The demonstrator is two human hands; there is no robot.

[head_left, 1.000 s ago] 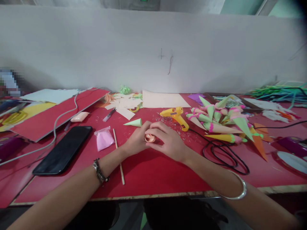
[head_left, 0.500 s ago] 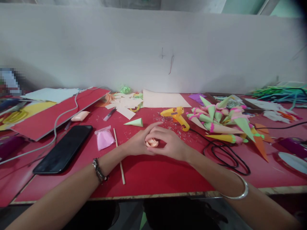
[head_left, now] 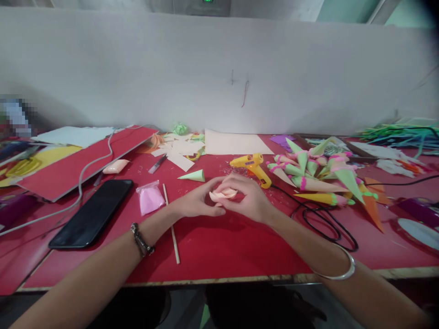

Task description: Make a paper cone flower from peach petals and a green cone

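A peach-coloured piece of curled petals (head_left: 223,195), looking like a small paper or foam flower, is between my two hands above the red table. My right hand (head_left: 248,198) pinches it, with the thumb across its front. Curved around its left side is my left hand (head_left: 199,201), its thumb below the piece and its fingers partly hidden behind the right hand. Just beyond my left hand lies a pale green paper cone (head_left: 192,176). A yellow glue gun (head_left: 254,168) rests behind my right hand.
To the left are a black phone (head_left: 91,214), a bag of pink clay (head_left: 150,199) and a thin stick (head_left: 173,233). Several decorated paper cones (head_left: 308,169) are heaped at right, near a looped black cord (head_left: 329,224). A peach sheet (head_left: 236,142) leans at the back.
The peach piece has turned and shows more of its petals. It has shifted slightly up and right, with my right hand's fingers more closed around it.
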